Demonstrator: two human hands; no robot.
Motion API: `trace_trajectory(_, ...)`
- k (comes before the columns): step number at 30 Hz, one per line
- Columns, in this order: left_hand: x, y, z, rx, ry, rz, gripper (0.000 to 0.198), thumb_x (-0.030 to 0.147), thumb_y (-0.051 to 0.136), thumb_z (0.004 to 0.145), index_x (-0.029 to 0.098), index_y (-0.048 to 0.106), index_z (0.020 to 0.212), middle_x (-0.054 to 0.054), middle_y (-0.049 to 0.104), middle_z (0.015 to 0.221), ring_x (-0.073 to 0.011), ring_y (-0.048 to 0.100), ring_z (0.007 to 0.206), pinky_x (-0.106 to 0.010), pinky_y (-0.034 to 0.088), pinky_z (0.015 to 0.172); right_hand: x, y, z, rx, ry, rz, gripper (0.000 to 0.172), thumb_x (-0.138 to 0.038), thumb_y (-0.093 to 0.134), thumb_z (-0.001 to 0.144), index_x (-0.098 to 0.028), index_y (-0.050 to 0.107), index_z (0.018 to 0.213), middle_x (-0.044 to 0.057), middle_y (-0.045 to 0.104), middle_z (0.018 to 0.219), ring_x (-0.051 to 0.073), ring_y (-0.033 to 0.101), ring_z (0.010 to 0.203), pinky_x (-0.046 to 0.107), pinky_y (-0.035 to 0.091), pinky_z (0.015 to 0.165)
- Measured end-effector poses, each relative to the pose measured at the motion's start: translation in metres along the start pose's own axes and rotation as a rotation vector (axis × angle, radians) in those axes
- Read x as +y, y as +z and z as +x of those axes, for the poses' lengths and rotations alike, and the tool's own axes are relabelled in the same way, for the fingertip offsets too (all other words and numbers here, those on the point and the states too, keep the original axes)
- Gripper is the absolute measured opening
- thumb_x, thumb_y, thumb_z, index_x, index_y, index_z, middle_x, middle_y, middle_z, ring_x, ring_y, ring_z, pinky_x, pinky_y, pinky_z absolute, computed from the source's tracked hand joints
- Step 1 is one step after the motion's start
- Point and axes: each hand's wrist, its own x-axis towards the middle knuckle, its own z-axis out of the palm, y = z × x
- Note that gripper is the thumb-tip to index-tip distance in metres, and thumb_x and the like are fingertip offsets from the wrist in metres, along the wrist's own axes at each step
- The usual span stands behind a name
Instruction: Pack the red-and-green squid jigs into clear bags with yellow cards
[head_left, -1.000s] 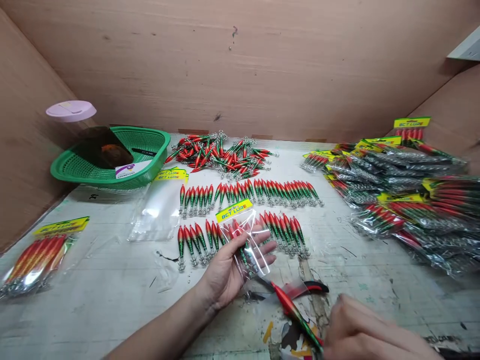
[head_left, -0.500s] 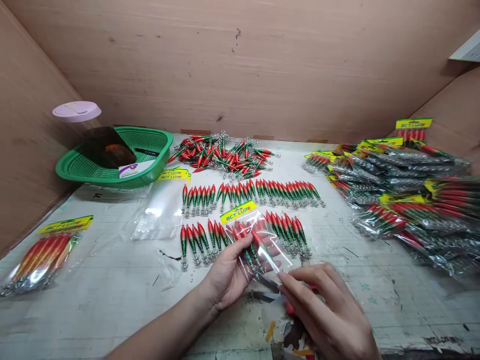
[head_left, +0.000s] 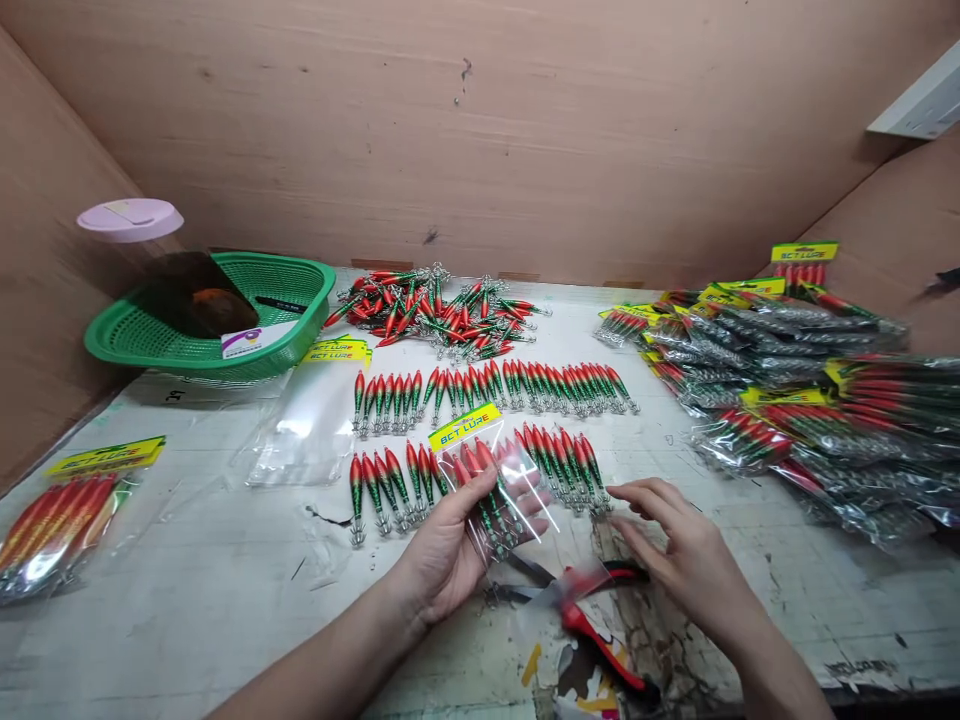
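Left hand (head_left: 446, 550) pinches a part-filled lure bag (head_left: 486, 478) — lure rows (head_left: 562, 458) lie just beyond; right hand (head_left: 682, 550), fingers spread, sits beside them — red pliers (head_left: 604, 632) between both hands.

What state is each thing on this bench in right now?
left hand, closed on the bag.
bag, held, partly filled.
right hand, open, at the near lure row.
near lure row, loose, laid side by side.
red-handled tool, lying flat.
packed bags, filled, heaped.
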Motion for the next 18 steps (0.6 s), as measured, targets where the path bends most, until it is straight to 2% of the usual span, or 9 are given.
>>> trace_trajectory(2,0.0,0.0,0.0,0.01,0.002,0.007,0.035,0.018,0.053,0.088,0.005,0.057,0.121,-0.018,0.072,0.096,-0.0256,0.07,0.09,-0.043,0.055,0.087,0.017,0.006,0.0,-0.05,-0.019,-0.021,0.017,-0.029,0.052,0.09,-0.022,0.062,0.103,0.004,0.062,0.09,0.017,0.063,0.078,0.028,0.053,0.065)
trace_trajectory(4,-0.001,-0.001,0.002,0.032,0.001,0.016,0.034,0.017,0.053,0.088,0.005,0.057,0.12,-0.017,0.072,0.093,-0.025,0.071,0.088,-0.043,0.055,0.086,0.024,0.014,0.0,-0.03,-0.019,-0.024,0.017,-0.029,0.05,0.091,-0.021,0.061,0.102,0.005,0.061,0.089,0.017,0.063,0.077,0.028,0.053,0.065)
trace_trajectory(7,-0.002,-0.003,0.004,0.039,0.002,0.019,0.034,0.016,0.054,0.088,0.005,0.057,0.12,-0.016,0.073,0.091,-0.0239,0.071,0.085,-0.042,0.056,0.084,0.027,0.022,0.001,-0.007,-0.024,-0.022,0.016,-0.029,0.05,0.092,-0.02,0.061,0.099,0.005,0.059,0.086,0.016,0.063,0.076,0.027,0.053,0.064)
trace_trajectory(10,-0.002,-0.004,0.004,0.029,0.008,0.018,0.033,0.015,0.054,0.088,0.005,0.058,0.119,-0.016,0.073,0.094,-0.0223,0.071,0.082,-0.039,0.056,0.083,0.028,0.019,0.002,0.009,-0.034,-0.005,0.015,-0.03,0.051,0.092,-0.02,0.061,0.095,0.005,0.059,0.085,0.016,0.062,0.076,0.026,0.053,0.065)
trace_trajectory(13,-0.001,-0.002,0.003,0.055,0.013,0.028,0.033,0.015,0.054,0.088,0.004,0.057,0.119,-0.017,0.073,0.094,-0.0214,0.072,0.078,-0.038,0.057,0.08,0.021,-0.003,0.0,0.048,-0.018,0.014,0.012,-0.029,0.054,0.09,-0.021,0.06,0.097,0.006,0.06,0.089,0.017,0.061,0.077,0.028,0.053,0.066)
trace_trajectory(15,-0.001,-0.001,0.003,0.06,0.012,0.036,0.033,0.016,0.053,0.089,0.003,0.057,0.119,-0.017,0.073,0.094,-0.0211,0.072,0.076,-0.038,0.058,0.078,0.008,-0.026,-0.004,0.012,-0.023,0.128,0.014,-0.026,0.059,0.087,-0.023,0.059,0.101,0.006,0.061,0.09,0.018,0.062,0.079,0.028,0.053,0.067)
trace_trajectory(18,0.0,-0.002,0.004,0.028,0.008,0.029,0.033,0.016,0.052,0.089,0.005,0.058,0.12,-0.017,0.073,0.095,-0.0214,0.072,0.077,-0.038,0.058,0.08,-0.021,-0.056,-0.009,-0.244,-0.215,0.484,0.016,-0.03,0.06,0.087,-0.027,0.059,0.103,0.004,0.062,0.077,0.02,0.064,0.072,0.028,0.053,0.06)
